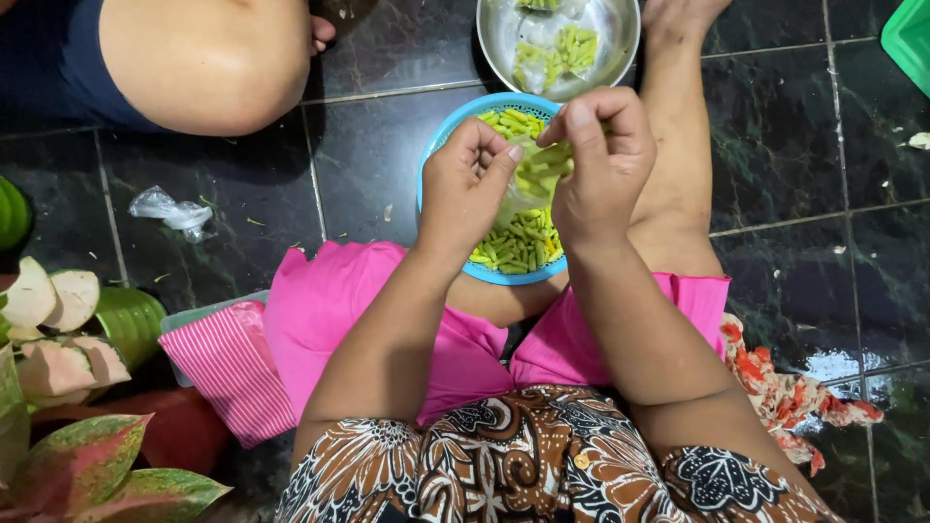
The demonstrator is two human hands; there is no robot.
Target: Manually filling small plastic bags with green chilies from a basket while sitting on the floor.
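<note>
Fingers of our left hand and right hand are pinched shut on one green bean, held over the blue basket of cut beans on our lap. Risk as we judge it: a snapped piece flicks past the rim onto the dark floor, or misses the steel bowl just beyond.

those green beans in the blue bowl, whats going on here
A person sitting on the dark tiled floor holds a green bean between both hands, left hand and right hand, over a blue bowl of cut green bean pieces resting on their leg. A metal bowl just beyond holds a few more green pieces. Another person's knee is at the upper left.
</note>
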